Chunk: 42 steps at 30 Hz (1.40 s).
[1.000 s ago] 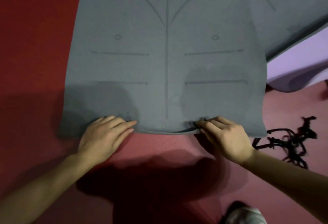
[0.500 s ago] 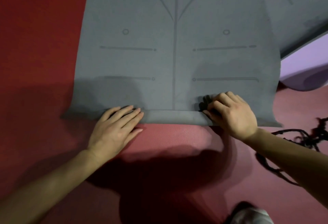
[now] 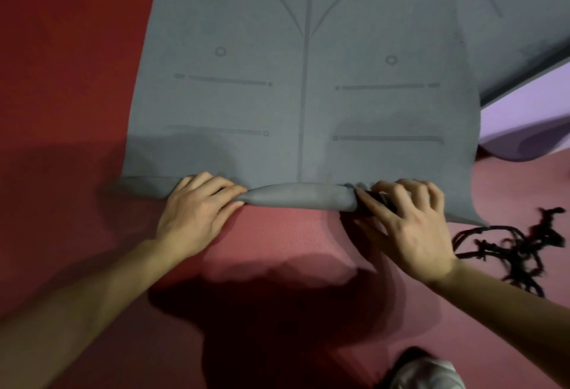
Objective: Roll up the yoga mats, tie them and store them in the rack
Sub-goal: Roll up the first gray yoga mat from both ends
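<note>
A grey yoga mat (image 3: pixel 308 104) with printed alignment lines lies flat on a red mat (image 3: pixel 277 249). Its near edge is folded over into a small tight roll (image 3: pixel 302 195). My left hand (image 3: pixel 194 212) grips the roll's left part, fingers curled over the fold. My right hand (image 3: pixel 407 222) grips the right part, fingertips pressing the fold down. A tangle of black cord (image 3: pixel 521 246) lies on the red mat, just right of my right wrist.
A purple mat (image 3: pixel 530 129) lies at the right, partly under a second grey mat (image 3: pixel 524 3) that overlaps the first at the upper right. Red mat surface extends left and toward me. A pale cloth-covered shape (image 3: pixel 428 373) shows at the bottom edge.
The grey mat's near edge went from flat to folded over and now forms a small roll. Both hands moved forward with it and curled over the fold.
</note>
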Each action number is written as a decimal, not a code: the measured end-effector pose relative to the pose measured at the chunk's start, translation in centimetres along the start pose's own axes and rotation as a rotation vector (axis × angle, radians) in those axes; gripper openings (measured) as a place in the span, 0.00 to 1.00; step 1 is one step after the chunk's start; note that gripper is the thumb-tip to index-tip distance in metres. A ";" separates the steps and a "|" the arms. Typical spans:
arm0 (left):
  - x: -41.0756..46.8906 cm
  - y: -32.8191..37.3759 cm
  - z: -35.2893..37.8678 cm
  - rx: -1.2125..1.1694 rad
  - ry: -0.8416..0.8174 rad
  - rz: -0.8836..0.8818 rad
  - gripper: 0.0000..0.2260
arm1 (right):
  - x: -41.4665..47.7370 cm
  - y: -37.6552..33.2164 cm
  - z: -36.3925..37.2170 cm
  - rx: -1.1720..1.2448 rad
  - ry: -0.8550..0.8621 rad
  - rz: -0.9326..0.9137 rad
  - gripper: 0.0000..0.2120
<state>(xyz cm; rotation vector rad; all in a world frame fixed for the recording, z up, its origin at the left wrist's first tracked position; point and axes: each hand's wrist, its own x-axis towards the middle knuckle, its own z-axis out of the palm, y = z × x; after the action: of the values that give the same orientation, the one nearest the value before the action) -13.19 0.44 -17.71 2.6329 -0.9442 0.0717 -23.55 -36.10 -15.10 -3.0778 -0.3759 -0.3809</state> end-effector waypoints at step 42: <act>-0.5 -1.1 0.4 0.166 0.063 0.088 0.22 | 0.3 2.1 2.6 0.164 -0.160 0.073 0.28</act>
<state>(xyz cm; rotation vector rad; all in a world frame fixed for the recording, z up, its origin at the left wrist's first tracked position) -12.90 1.44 -18.46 2.7197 -1.0746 0.2634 -22.18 -37.95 -17.56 -2.9585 -0.2811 -0.0957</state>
